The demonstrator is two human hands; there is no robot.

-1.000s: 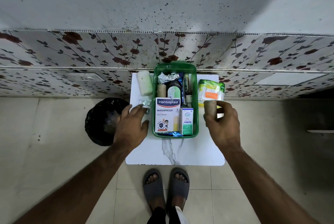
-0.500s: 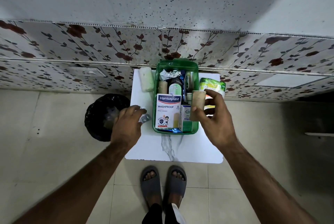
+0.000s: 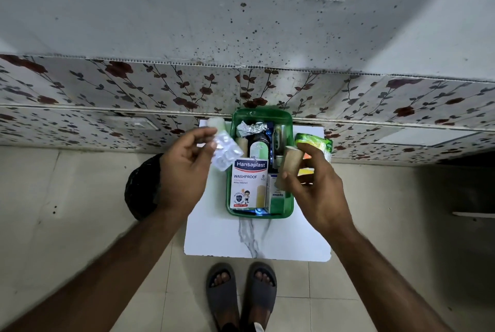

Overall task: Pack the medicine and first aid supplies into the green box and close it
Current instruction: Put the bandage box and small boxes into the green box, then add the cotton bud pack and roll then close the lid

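Observation:
The open green box stands on a small white table, packed with a Hansaplast carton, a foil pack, a bottle and other items. My left hand holds a silver blister strip of tablets just above the box's left edge. My right hand grips a tan bandage roll over the box's right side. A white roll lies on the table left of the box. A green packet lies to the right, partly hidden by my fingers.
A black bin stands on the floor left of the table. A floral-panelled wall rises right behind the table. My sandalled feet are on the tiled floor at the table's near edge.
My left hand lifted the blister strip off the table and brought it up to the box's left edge. My right hand carried the bandage roll leftwards over the box.

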